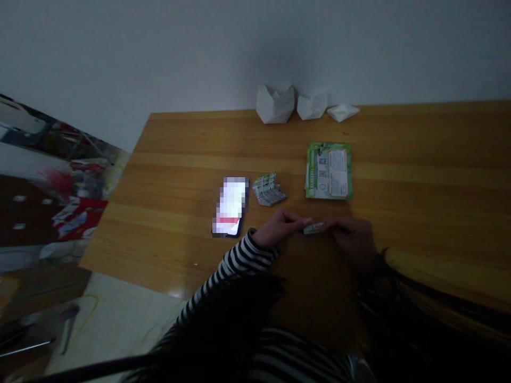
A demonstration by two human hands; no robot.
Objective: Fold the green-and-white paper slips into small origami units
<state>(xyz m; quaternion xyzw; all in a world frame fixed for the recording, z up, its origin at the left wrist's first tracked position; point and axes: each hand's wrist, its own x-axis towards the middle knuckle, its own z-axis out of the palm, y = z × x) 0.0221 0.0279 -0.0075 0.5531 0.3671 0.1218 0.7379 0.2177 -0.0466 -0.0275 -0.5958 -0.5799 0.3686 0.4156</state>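
Closest in, a striped sleeve (235,266) leads to the left hand (279,227). The right hand (353,234) is just across from it. Both hands pinch one small folded paper (313,229), one at each end, low over the table (419,175). The fingers are closed on it, not spread. The room is dim, so I cannot tell how the paper is folded or how hard it is held.

The paper is tiny, and each hand grips it by just a bit. I think it could slip out and drop onto the table. It could also tear if the hands pull apart too hard. In this poor light a crease could easily go crooked.

A little farther, a phone (230,206) lies to the left with its screen lit. It sits near the left edge of the table. A push from the left arm could send it off the side.

Beside the phone is a small folded pile (270,189) with green print. It looks loose, and a bump from the left hand could spread it out.

To the right of it lies a flat stack of green leaflets (329,170). It is just past the hands, and a quick reach could knock it crooked.

Farthest off, against the wall (159,48), stand three white folded shapes (275,103). They are well apart from the hands, so they look safe.
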